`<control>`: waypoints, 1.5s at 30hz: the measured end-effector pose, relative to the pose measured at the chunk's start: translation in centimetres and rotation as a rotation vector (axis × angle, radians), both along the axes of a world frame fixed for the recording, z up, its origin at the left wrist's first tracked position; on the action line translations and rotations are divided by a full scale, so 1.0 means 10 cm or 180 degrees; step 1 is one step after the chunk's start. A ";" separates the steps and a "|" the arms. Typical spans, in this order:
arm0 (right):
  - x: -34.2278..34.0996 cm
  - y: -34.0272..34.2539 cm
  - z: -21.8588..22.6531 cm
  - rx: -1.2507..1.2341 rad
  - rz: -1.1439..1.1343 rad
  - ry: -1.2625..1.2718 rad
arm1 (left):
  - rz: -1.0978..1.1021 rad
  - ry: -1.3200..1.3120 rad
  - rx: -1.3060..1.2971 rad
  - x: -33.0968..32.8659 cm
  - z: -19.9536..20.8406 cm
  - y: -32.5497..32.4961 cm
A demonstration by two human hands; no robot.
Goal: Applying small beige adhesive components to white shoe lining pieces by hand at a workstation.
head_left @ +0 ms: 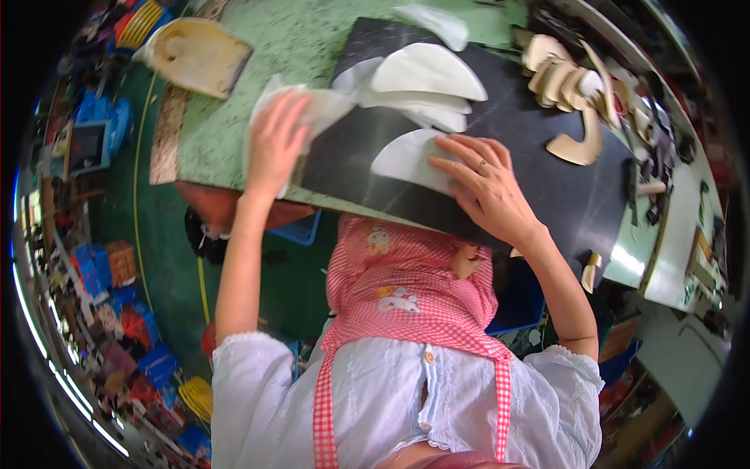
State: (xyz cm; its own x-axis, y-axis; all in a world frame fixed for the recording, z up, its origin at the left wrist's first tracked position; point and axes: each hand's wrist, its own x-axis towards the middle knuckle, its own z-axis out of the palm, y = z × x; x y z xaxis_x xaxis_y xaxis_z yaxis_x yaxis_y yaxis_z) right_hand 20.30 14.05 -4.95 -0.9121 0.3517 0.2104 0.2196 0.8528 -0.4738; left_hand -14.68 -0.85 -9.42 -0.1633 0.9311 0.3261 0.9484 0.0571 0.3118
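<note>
My right hand (486,181) lies on a thin white half-round piece (405,156) on a black board (336,160). Its fingers are stretched out and apart, pressing the piece's right side. At the left, my left hand (277,141) rests over several thin white pieces (324,109) at the board's edge. Its fingers are extended and slightly blurred. Between and beyond my hands, more white half-round pieces (428,72) lie overlapping on the board. One further white piece (437,25) sits at the board's far edge.
The board lies on a worn green table (281,43). A cream moulded piece (197,56) stands at its far left corner. Several tan curved pieces (558,82) and a tan hook-shaped piece (580,141) lie at the right, near a hammer (650,188). Blue bins (92,144) stand left.
</note>
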 end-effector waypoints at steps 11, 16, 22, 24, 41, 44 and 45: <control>1.13 0.79 -0.15 0.0943 -0.2186 0.0162 | -0.1565 -0.0469 -0.0164 1.25 0.41 0.25; 1.01 0.82 0.02 0.0088 -0.2153 0.0387 | -0.1158 -0.0326 -0.0474 2.03 0.22 0.16; 0.70 0.41 0.47 -0.0124 -0.1994 0.1331 | -0.0888 -0.1031 0.0128 2.08 0.58 0.34; 0.58 0.18 0.56 0.0454 -0.1246 0.1294 | -0.1136 -0.2935 -0.0405 2.06 0.66 0.46; 0.53 -0.15 1.01 -0.1384 -0.1047 0.0773 | -0.1445 -0.1901 -0.0215 2.24 1.19 0.51; 0.54 -0.17 0.91 -0.1349 -0.1200 0.0758 | -0.1348 -0.1619 0.0052 2.28 1.16 0.57; 0.54 -0.14 0.90 -0.1430 -0.1280 0.0801 | -0.1353 -0.1581 0.0244 2.28 1.16 0.60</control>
State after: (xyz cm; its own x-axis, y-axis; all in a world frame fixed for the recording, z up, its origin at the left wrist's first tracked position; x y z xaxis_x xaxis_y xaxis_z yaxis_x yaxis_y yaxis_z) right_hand 25.68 12.63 4.01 -0.6331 0.7587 0.1535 0.3160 0.4343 -0.8435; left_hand 8.11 5.14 2.22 0.0655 0.9249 0.3746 0.6257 -0.3305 0.7065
